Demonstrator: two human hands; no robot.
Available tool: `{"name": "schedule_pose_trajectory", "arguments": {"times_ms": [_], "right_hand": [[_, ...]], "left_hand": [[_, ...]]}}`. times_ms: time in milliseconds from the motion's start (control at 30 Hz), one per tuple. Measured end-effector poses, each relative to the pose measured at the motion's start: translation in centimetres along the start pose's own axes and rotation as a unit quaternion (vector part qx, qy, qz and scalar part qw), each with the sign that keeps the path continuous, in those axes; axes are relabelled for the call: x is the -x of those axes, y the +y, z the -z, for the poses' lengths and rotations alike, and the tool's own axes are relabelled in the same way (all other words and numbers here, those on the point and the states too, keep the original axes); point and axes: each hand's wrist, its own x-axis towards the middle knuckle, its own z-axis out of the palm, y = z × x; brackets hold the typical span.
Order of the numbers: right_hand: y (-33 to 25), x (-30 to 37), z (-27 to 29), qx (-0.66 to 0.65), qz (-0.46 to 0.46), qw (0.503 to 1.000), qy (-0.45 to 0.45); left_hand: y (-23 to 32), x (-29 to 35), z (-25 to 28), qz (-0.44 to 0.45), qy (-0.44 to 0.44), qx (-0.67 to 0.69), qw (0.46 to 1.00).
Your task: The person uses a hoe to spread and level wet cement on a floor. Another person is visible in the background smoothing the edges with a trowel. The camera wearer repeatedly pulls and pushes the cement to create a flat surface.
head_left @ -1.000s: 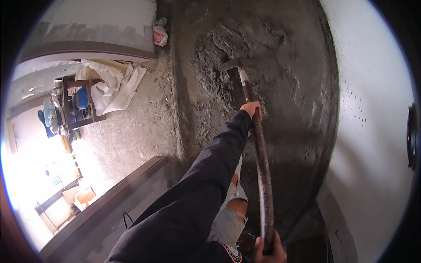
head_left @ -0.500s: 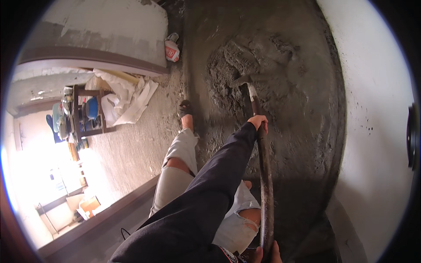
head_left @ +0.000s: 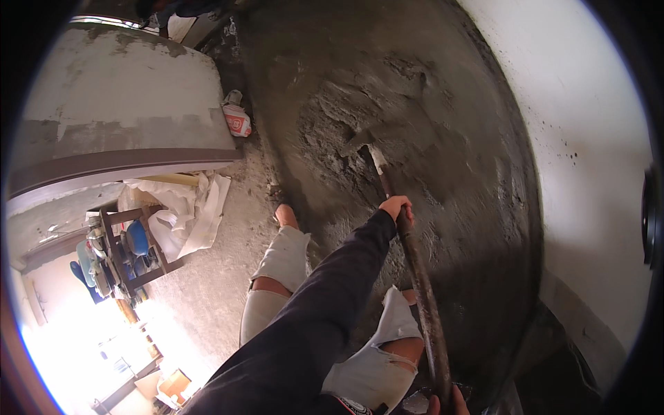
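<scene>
A long-handled hoe [head_left: 422, 287] runs from the lower edge up to a churned mound of wet grey mortar [head_left: 332, 114]. Its blade [head_left: 366, 138] is partly sunk in the mix, under a pale collar on the shaft. My left hand [head_left: 397, 207], at the end of a dark sleeve, wraps round the upper part of the handle. Down at the lower edge my right hand [head_left: 449, 404] grips the handle's near end, cut off by the frame. My legs in torn pale trousers stand apart on either side of my left arm.
A white wall [head_left: 581, 138] borders the mortar on the right. At left are a plastered low wall [head_left: 124, 83], a red-and-white bag [head_left: 236, 119], crumpled white sheeting [head_left: 200, 214] and a wooden rack [head_left: 131, 249] with tools. A person in dark clothes [head_left: 183, 8] is partly visible at the top left.
The view has shifted, so the bag, rack and wall sit lower and further left. The hoe's blade stays in the mortar, both hands keep their hold, and a person has come into view.
</scene>
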Motion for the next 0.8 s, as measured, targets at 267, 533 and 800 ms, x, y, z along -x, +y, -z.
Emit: {"name": "schedule_pose_trajectory", "arguments": {"times_ms": [267, 533, 800], "right_hand": [[25.7, 14.1, 0.9, -0.298, -0.399, 0.847, -0.186], [30.4, 18.7, -4.6, 0.050, -0.259, 0.952, -0.158], [37.7, 27.1, -8.9, 0.275, -0.365, 0.849, -0.265]], "left_hand": [[-15.0, 13.0, -5.1, 0.096, -0.075, 0.166, 0.979], [-26.7, 7.1, -1.3, 0.149, 0.003, 0.208, 0.967], [-47.2, 8.1, 3.4, 0.295, 0.167, 0.006, 0.941]]}}
